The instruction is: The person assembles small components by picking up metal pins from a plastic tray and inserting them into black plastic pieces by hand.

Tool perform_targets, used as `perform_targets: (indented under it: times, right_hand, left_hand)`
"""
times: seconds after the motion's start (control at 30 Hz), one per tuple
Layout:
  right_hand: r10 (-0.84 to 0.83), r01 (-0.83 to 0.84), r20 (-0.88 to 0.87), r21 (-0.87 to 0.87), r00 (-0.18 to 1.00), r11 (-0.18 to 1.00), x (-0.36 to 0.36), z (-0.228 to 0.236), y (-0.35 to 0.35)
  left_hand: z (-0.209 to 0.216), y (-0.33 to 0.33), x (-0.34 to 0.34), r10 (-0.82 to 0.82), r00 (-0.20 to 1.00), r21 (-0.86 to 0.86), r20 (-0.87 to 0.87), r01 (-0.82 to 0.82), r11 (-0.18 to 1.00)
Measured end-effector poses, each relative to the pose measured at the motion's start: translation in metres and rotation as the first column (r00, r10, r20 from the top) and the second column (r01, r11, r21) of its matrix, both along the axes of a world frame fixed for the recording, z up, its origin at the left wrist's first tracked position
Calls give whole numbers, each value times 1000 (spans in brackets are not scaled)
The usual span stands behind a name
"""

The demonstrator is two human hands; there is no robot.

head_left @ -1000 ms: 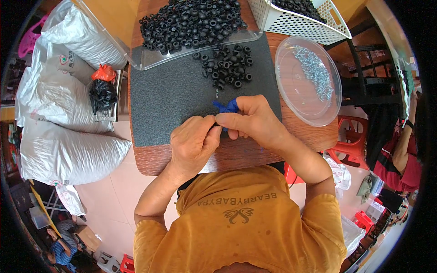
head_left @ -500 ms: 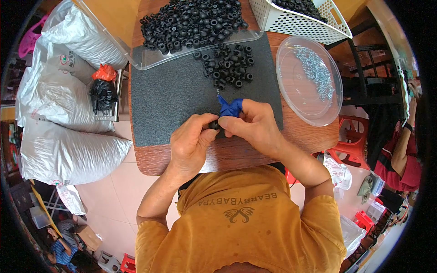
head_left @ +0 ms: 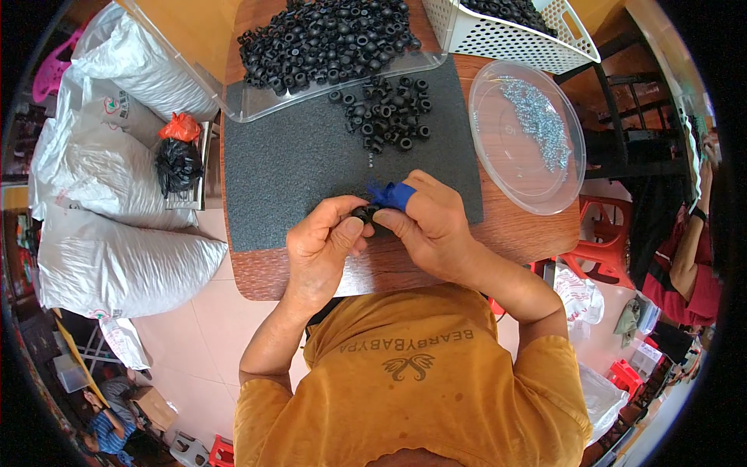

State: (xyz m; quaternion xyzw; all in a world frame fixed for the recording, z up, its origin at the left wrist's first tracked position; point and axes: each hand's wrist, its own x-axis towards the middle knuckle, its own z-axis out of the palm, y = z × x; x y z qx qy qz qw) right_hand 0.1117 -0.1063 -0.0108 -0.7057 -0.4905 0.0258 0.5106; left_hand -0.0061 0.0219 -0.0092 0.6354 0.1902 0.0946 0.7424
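Note:
Over the mat's near edge, my left hand [head_left: 317, 243] pinches a small black rounded part [head_left: 362, 212] between thumb and fingers. My right hand [head_left: 436, 227] meets it from the other side, thumb and index finger closed at the same part. Blue tape or cloth [head_left: 395, 196] wraps the right index finger, its loose end sticking out toward the left. The fingers partly hide the black part, so its exact shape cannot be made out. Beyond the hands, a loose group of hollow black parts [head_left: 389, 113] lies on the dark grey mat [head_left: 288, 171].
A clear tray [head_left: 261, 109] heaped with black parts stands at the back. A white perforated basket [head_left: 521, 47] is at the back right, above a round clear lid [head_left: 498, 167] holding small silvery pieces [head_left: 538, 121]. White sacks [head_left: 124, 261] stand left of the wooden table [head_left: 529, 233].
My right hand has turned slightly and its blue-wrapped finger has shifted, uncovering more of the black part. My left hand stays nearly in place.

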Motion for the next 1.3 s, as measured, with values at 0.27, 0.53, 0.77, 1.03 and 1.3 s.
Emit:
perform_targets:
  times: [0.27,0.53,0.77,1.03,1.3]
  right_hand:
    - [55,-40,142,-110,988,993,6,8,0]
    - [67,-49,120,-147,991,988,5,6,1]
    - [-40,34,-73,-80,997,996,-2,6,0]
    - [-143,148,-375,-15,916,989,-13,6,-1]
    - [-76,88,-619,-11,782,996,-10,6,-4]
  left_hand:
    - [0,-1,5,10,999,345,47,-26,938]
    - [0,-2,10,59,998,369,1,-55,928]
    - [5,-6,12,109,992,39,-70,-107,994]
    - [-7,-9,9,119,993,-111,5,-118,987]
    - [-9,-8,4,63,997,-118,46,-57,991]
